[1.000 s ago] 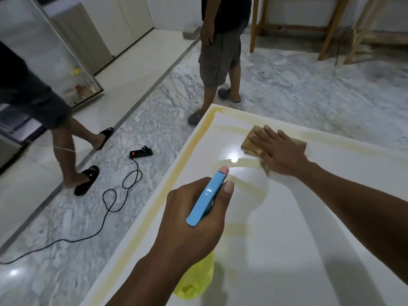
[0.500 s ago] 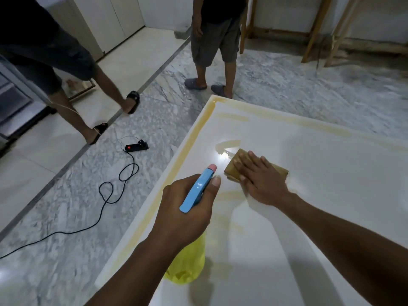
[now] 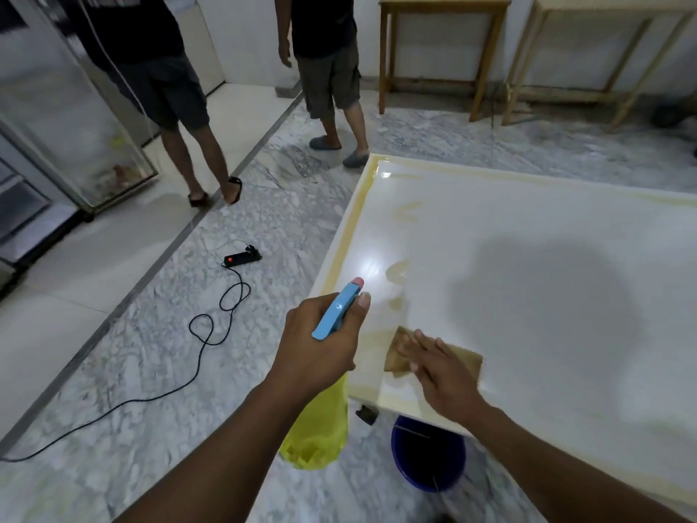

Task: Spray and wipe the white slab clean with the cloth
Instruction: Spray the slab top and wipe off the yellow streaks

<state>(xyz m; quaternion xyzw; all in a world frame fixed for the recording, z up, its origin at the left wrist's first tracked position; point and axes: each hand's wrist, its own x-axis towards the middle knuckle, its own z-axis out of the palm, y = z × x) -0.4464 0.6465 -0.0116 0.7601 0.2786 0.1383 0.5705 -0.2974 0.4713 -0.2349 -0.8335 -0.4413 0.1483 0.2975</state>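
The white slab (image 3: 528, 281) fills the right half of the view, with yellowish streaks along its left and far edges and a few smears near the middle left. My right hand (image 3: 439, 366) presses flat on a brown cloth (image 3: 398, 354) near the slab's near-left corner. My left hand (image 3: 320, 345) grips a spray bottle (image 3: 320, 432) with a yellow body and a blue trigger head, held just off the slab's left edge, nozzle pointing away from me.
A blue bucket (image 3: 428, 456) sits on the marble floor under the slab's near edge. A black power strip (image 3: 241, 257) and its looping cable lie on the floor to the left. Two people (image 3: 328, 69) stand beyond. Wooden tables (image 3: 437, 17) line the far wall.
My right hand has dragged the cloth toward me, from the slab's far left area to its near-left corner. The view has risen, showing the bucket. The person at left stepped further away.
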